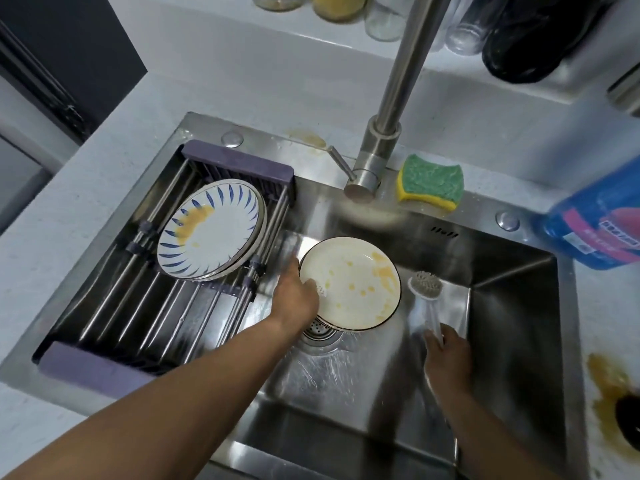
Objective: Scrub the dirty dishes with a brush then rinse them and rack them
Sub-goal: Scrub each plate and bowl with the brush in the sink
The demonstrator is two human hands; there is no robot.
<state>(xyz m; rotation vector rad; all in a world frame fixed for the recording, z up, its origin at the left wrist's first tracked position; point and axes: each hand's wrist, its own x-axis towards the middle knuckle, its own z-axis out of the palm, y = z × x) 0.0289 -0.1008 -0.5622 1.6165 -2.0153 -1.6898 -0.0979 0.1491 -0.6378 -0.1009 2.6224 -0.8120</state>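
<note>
Over the drain (320, 332) my left hand (298, 296) holds the stained plate (353, 282) by its rim while my right hand (450, 351) grips the brush (425, 289) just beside it, so I judge a hard scrub could knock it loose onto the sink (512, 306).

This is a home kitchen, seen at the washing-up spot. A steel sink (512, 306) is set into a pale counter (86, 188), with a tall tap (391, 109) at its far edge and a green and yellow sponge (431, 181) just beside it. A rack (156, 306) spans the sink's left half and carries stained plates (214, 226). Another plate (353, 282) and a dish brush (424, 282) are over the basin. Glass jars (384, 19) line a far ledge (311, 32), and a blue bottle (599, 223) stands at the right.
</note>
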